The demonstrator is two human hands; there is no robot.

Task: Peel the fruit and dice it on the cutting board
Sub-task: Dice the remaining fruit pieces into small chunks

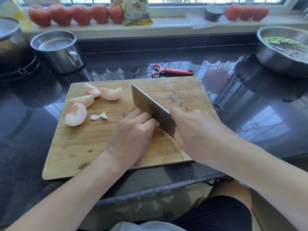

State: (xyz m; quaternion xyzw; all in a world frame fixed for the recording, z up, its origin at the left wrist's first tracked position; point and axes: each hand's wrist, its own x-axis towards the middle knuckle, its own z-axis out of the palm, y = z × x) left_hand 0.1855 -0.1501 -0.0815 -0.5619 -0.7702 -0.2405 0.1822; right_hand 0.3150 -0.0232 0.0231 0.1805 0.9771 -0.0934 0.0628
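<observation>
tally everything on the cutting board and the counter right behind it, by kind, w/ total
Large peeled pale-pink fruit wedges: 4
Small white fruit scrap: 1
Steel cleaver: 1
Red-handled peeler: 1
Wooden cutting board: 1
Total: 8
A further piece under the left hand is hidden and not counted.

Cutting board (86, 144): tan wood, fine parallel grain, several dark brown spots. Fruit pieces (75, 114): pale pink to cream flesh. Cleaver (150, 105) blade: grey steel. Peeler (173, 71): orange-red with a dark blade. Countertop (33, 130): glossy black, speckled. Mug (57, 50) and bowl (281, 49): silver metal; green vegetable strips (280, 40) in the bowl. Windowsill fruits (80, 14): red. Packet (136, 10): yellow and white.
</observation>
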